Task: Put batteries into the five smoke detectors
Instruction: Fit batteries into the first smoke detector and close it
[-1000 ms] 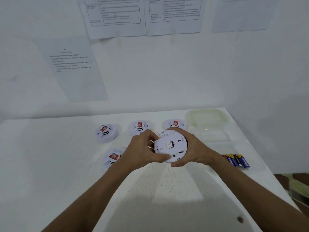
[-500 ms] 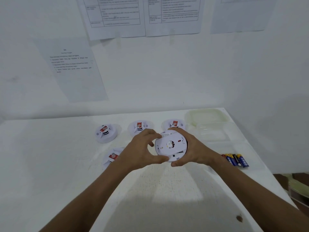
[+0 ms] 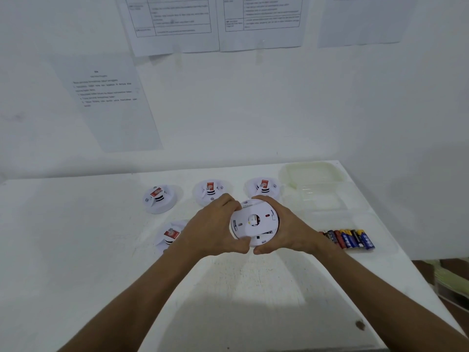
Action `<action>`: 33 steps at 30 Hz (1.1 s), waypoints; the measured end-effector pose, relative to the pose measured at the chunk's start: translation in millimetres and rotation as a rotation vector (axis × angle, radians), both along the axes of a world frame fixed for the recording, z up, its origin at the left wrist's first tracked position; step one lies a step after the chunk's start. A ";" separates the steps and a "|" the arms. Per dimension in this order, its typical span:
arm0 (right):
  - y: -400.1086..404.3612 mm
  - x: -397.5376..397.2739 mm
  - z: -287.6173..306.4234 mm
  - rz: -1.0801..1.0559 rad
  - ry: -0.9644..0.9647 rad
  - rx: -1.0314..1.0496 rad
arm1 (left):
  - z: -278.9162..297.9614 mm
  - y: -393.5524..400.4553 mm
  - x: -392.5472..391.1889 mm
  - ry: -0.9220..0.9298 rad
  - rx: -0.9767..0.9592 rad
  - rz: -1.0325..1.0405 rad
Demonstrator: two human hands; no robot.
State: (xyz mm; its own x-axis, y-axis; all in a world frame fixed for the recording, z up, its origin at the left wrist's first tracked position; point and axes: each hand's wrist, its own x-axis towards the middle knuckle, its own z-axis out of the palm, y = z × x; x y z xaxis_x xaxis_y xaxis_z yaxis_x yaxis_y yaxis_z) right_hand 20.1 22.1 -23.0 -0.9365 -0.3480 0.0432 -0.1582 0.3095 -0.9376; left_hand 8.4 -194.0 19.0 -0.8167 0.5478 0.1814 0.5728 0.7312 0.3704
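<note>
Two bare forearms reach up from the lower edge across the white desk (image 3: pixel 76 250), which carries a small dark spot (image 3: pixel 359 325) near its near right corner. The forearms meet at a round white smoke detector (image 3: pixel 255 226) held just above the desk's middle, its back side turned up toward the camera, with a central opening and a small red mark showing. The left hand (image 3: pixel 210 228) wraps the detector's left edge, its grip closed on the rim with fingers curled over the far side and the thumb pressing the near edge; the right hand (image 3: pixel 286 227) holds the right edge the same way, its grip closed round the rim, and the two thumbs nearly meet at the near side. Just left of the left hand, partly hidden by it, a second detector (image 3: pixel 170 235) lies on the desk with a red label on top. To the right of the right wrist a row of batteries (image 3: pixel 349 238) lies side by side, blue and yellow with red ends, touching one another. Farther back three more detectors stand in a line: left detector (image 3: pixel 158 198), middle detector (image 3: pixel 209 189) and right detector (image 3: pixel 262 186), each with a red label. At the far right corner sits a pale plastic container (image 3: pixel 312 174), and a clear lid (image 3: pixel 321 199) lies just in front of it. On the wall behind hang printed sheets (image 3: pixel 175 21).
</note>
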 end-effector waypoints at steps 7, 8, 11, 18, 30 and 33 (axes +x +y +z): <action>-2.0 -0.3 -3.4 0.000 0.015 0.005 | -2.0 -1.8 -1.5 -0.018 0.021 -0.016; -2.3 -0.2 -3.2 0.005 0.015 0.007 | -1.9 -2.5 -1.9 -0.030 0.034 -0.018; -2.3 -0.2 -3.8 0.016 0.016 0.023 | -1.8 -5.5 -4.0 -0.068 0.079 -0.033; -4.5 -0.5 -0.7 0.006 0.038 0.026 | -7.9 -5.4 -2.5 -0.056 0.053 -0.003; -3.5 0.7 -1.1 0.016 0.009 0.015 | -7.0 -6.0 -6.9 -0.025 0.058 -0.072; -3.2 -0.1 -0.1 0.012 0.018 0.027 | -8.1 -5.9 -4.9 -0.008 0.064 -0.072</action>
State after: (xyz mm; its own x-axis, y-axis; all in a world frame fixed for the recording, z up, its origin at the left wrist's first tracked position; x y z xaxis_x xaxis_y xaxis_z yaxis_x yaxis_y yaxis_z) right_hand 20.0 18.9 -23.1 -0.9316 -0.3600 0.0508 -0.1791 0.3328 -0.9258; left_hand 3.5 -199.9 10.9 -0.7770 0.5929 0.2117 0.6201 0.6627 0.4200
